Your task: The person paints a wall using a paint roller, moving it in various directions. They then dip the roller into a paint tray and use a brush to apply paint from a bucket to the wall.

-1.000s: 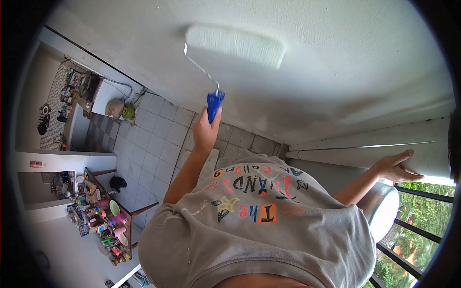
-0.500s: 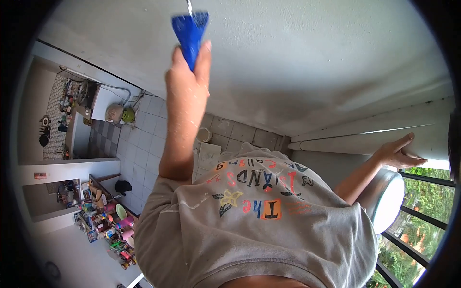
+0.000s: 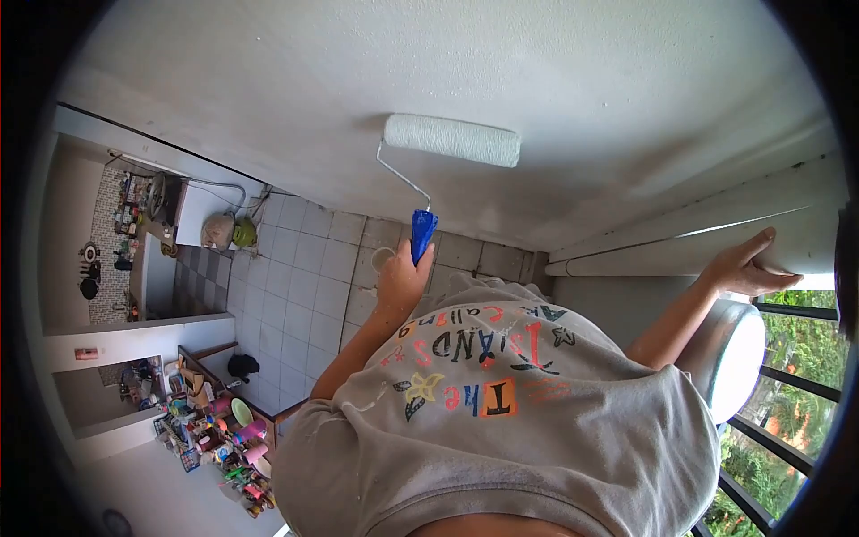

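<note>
My left hand [image 3: 402, 279] is closed around the blue handle of a paint roller [image 3: 452, 140]. Its white, paint-covered sleeve lies against the pale wall [image 3: 573, 72], with the bent wire frame running down to the handle. At the right, my right hand [image 3: 750, 268] is open, thumb and fingers apart, by the ledge [image 3: 680, 254] beside the window. Just below that hand is a round, white-faced object [image 3: 739, 362], partly hidden behind my forearm and shirt.
Window bars [image 3: 787, 407] with greenery behind are at the right. Below the wall, a whitish bucket [image 3: 385, 259] stands on the tiled floor [image 3: 295, 259]. Lower left, a cluttered counter [image 3: 215, 438] holds many small items; a kitchen area [image 3: 134, 233] lies beyond.
My left hand has come down and towards my body, bringing the roller from above the frame into full view on the wall. My right hand has stayed nearly in place.
</note>
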A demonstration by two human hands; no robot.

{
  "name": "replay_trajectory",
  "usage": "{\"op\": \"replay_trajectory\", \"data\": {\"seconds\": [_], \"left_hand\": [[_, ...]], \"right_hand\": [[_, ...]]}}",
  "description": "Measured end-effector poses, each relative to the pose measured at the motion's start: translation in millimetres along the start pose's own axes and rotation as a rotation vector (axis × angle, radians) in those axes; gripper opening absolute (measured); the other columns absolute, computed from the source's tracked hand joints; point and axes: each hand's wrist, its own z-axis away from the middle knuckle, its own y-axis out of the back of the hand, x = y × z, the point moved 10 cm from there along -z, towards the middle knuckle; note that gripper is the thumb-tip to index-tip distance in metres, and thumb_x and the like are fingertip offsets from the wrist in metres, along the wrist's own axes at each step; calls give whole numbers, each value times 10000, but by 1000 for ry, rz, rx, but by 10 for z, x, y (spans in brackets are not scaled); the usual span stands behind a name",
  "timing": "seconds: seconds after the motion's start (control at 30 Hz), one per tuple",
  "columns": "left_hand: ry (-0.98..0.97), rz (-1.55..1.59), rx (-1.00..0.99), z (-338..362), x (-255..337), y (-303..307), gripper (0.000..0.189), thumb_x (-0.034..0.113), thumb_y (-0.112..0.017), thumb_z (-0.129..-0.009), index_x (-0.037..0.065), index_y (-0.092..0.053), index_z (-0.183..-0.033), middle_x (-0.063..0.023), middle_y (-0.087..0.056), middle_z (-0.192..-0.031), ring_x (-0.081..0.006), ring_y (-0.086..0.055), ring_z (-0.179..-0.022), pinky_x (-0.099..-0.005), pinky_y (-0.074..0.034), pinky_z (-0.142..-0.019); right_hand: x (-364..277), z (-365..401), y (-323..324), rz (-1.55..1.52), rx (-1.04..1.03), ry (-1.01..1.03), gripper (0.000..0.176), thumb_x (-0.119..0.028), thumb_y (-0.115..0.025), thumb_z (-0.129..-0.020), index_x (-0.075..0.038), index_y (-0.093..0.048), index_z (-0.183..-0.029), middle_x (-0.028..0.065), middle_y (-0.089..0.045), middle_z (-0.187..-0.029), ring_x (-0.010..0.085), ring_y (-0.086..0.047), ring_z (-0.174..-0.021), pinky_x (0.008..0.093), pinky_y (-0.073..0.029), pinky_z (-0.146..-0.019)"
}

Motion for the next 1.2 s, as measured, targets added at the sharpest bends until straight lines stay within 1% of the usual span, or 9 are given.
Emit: {"op": "replay_trajectory", "data": {"seconds": [0.17, 0.23, 0.3, 0.37, 0.63, 0.87, 1.0, 1.17, 1.2], "left_hand": [[-24, 147, -18, 46, 225, 322, 383, 380, -600, -867, 7, -525, -821, -220, -574, -616, -393, -590, -560, -451, -442, -517], [192, 306, -204, 88, 248, 389, 346, 342, -624, -865, 19, -516, -802, -116, -522, -535, -243, -539, -452, -375, -403, -447], [265, 469, -239, 121, 385, 500, 292, 303, -618, -882, 47, -514, -787, -27, -461, -502, -109, -466, -408, -299, -353, -388], [334, 471, -265, 161, 561, 645, 250, 279, -601, -900, 71, -517, -789, 18, -439, -496, -73, -415, -371, -256, -308, -350], [313, 451, -270, 252, 826, 973, 237, 297, -573, -909, 70, -521, -866, 11, -417, -489, -79, -396, -350, -236, -305, -322], [292, 670, -124, 412, 1197, 1278, 247, 314, -561, -911, 80, -494, -868, -4, -413, -507, -75, -378, -344, -222, -302, -301], [270, 653, -9, 432, 1178, 1381, 255, 317, -565, -911, 75, -503, -862, -1, -419, -509, -63, -365, -344, -221, -291, -298], [235, 736, -55, 393, 1186, 1333, 215, 287, -581, -903, 84, -525, -862, 13, -421, -512, -52, -366, -350, -206, -276, -305], [242, 747, -57, 387, 1193, 1329, 210, 283, -586, -900, 87, -526, -855, 16, -421, -512, -51, -366, -349, -204, -275, -310]], "right_hand": [[5, 28, -2, -49, 12, 19, 835, -437, -681, -811, 84, -284, -1329, 264, -504, -1098, 378, -595, -962, 430, -572, -740], [33, 64, 9, -35, 19, 2, 841, -428, -687, -811, 86, -278, -1336, 264, -508, -1093, 379, -595, -962, 430, -570, -740], [184, 95, 17, -26, 41, -91, 811, -397, -695, -809, 66, -290, -1338, 257, -529, -1113, 365, -625, -890, 408, -581, -707], [267, 117, 6, 103, 52, -78, 842, -340, -729, -792, 66, -265, -1366, 276, -508, -1185, 372, -610, -935, 428, -560, -752], [124, 28, 46, -125, 42, 46, 769, -221, -694, -836, 0, -236, -1413, 301, -431, -1304, 384, -515, -1126, 469, -482, -884], [322, 131, 78, -180, 43, 10, 773, -164, -724, -811, 10, -254, -1400, 273, -437, -1299, 371, -491, -1154, 463, -466, -917], [338, 153, 87, -204, 74, 3, 766, -199, -741, -800, 12, -288, -1382, 266, -451, -1291, 357, -502, -1143, 453, -472, -909], [290, 107, 72, -253, 97, 30, 768, -242, -749, -794, 19, -309, -1367, 250, -510, -1219, 331, -564, -1060, 406, -521, -827], [334, 122, 64, -112, 109, 40, 767, -267, -760, -783, 30, -326, -1341, 244, -534, -1177, 322, -592, -1003, 382, -532, -790]]}}
